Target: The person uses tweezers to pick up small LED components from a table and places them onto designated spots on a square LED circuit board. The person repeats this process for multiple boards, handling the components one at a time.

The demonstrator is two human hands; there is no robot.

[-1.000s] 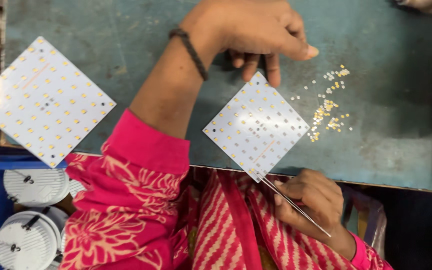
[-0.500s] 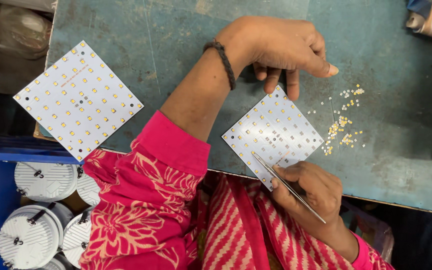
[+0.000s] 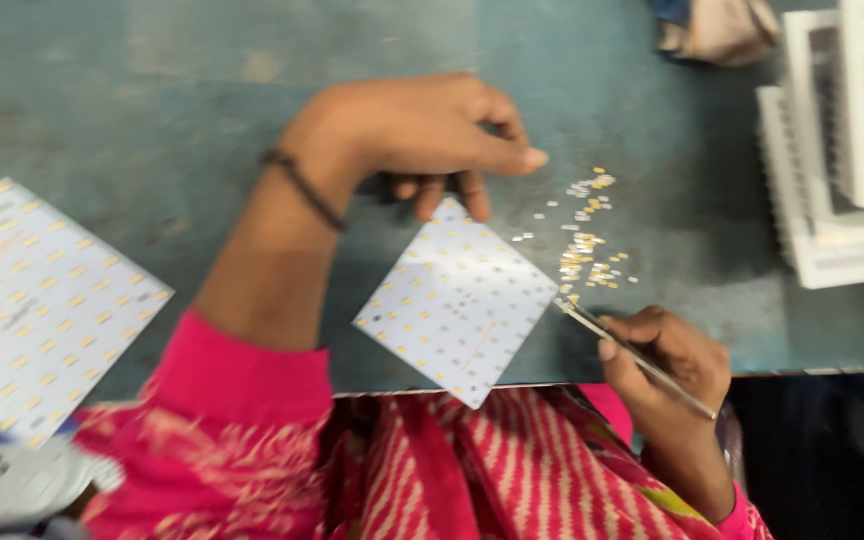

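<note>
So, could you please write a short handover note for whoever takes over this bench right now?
Left hand rests fingertips on the far corner of the white square board, steadying it.
Right hand holds tweezers, tips at the board's right edge, beside the loose small chips on the green table.
Done: many board spots carry yellow chips.
Left: some spots look bare, though blur hides which.

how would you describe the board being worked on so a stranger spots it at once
On the teal table, look at the near edge between the two hands. The board is a white square panel turned like a diamond, its far corner under the left hand. Unlike the other board at far left, tweezers are by it.
</note>
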